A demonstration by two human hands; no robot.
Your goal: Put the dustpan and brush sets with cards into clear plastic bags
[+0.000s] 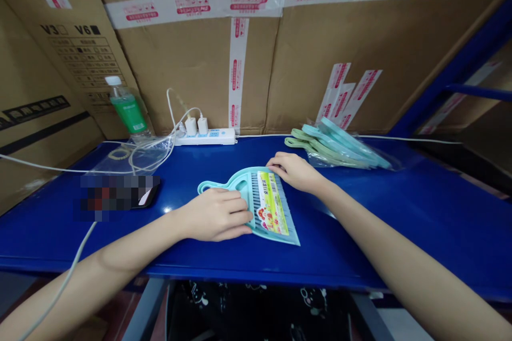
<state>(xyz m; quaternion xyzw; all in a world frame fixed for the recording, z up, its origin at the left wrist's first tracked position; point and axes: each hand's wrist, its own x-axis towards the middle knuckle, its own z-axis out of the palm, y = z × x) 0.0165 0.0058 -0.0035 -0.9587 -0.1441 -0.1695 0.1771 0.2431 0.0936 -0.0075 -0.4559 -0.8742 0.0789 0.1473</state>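
A small teal dustpan-and-brush set (pixel 262 208) with a yellow-green label card lies flat on the blue table (pixel 420 213), its handle pointing left. My left hand (pixel 218 216) rests on its near left side, fingers curled and pressed against the edge. My right hand (pixel 294 170) touches its far right corner, fingers bent down on the rim. Both hands are on the set, and it stays on the table.
A pile of bagged teal and green sets (pixel 340 146) lies at the back right. At the back left are a white power strip (pixel 206 136) with chargers, a green-labelled bottle (pixel 128 109), a clear bag (pixel 134 157) and a phone (pixel 146 197). Cardboard boxes (pixel 320 64) wall the rear.
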